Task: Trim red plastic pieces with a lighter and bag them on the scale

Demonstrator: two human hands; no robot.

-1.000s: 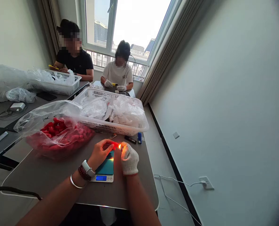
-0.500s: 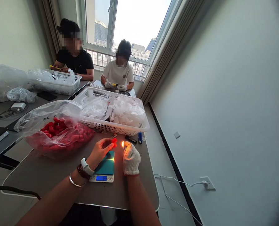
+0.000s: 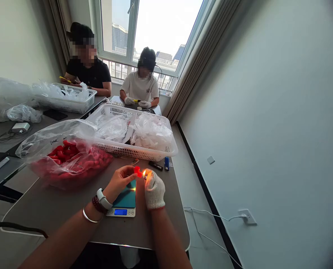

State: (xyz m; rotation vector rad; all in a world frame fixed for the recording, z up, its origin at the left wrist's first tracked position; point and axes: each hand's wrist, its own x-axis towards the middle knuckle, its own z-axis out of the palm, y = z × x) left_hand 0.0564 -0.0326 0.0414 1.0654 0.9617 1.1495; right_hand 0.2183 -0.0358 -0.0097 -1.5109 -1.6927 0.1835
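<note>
My bare left hand [image 3: 118, 181] pinches a small red piece [image 3: 137, 171] above a digital scale [image 3: 123, 203] with a lit blue display. My right hand [image 3: 154, 188], in a white knit glove, is closed on a lighter whose flame [image 3: 144, 173] burns right at the red piece's edge. Both hands hover over the grey table [image 3: 57, 209], close together, just in front of the white basket. The lighter's body is hidden inside the glove.
A clear bag of red pieces [image 3: 68, 158] lies to the left. A white basket [image 3: 133, 149] of plastic bags stands behind the hands, with two lighters [image 3: 161, 164] beside it. Two people sit at the far tables. A cable runs to a wall socket [image 3: 247, 216].
Half a second ago the red piece was held a little apart from the flame; now piece and flame are together again, as they were a second ago.
</note>
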